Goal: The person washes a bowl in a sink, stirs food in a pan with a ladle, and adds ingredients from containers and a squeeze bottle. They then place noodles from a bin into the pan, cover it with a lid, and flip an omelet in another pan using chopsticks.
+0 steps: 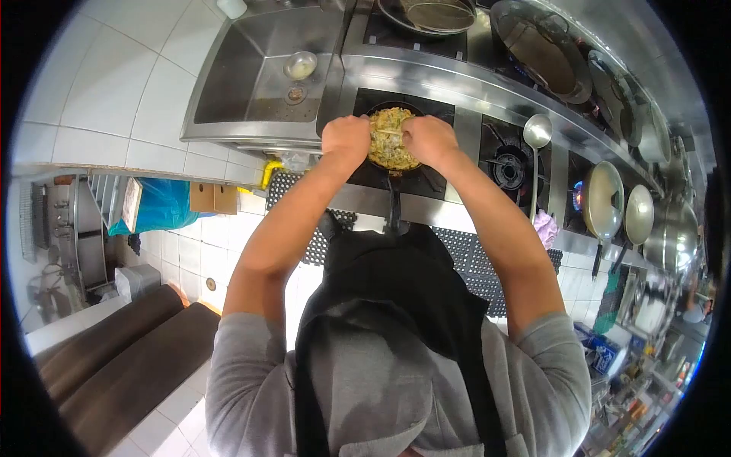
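1. Frying pan [392, 152] sits on the burner just right of the sink [259, 76], piled with yellowish-green food [390, 137].
2. Left hand [345, 139] and right hand [429, 139] are closed, seemingly gripping one thin utensil across it.
3. One ladle [537, 131] further right.

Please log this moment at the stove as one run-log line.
left hand: fist over food | right hand: fist over food | small black frying pan of yellowish food: on burner | steel ladle: right

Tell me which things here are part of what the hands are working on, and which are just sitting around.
In use:
left hand
right hand
food in the pan
pan handle

Lying about:
ladle
small bowl in the sink
covered pans
purple cloth
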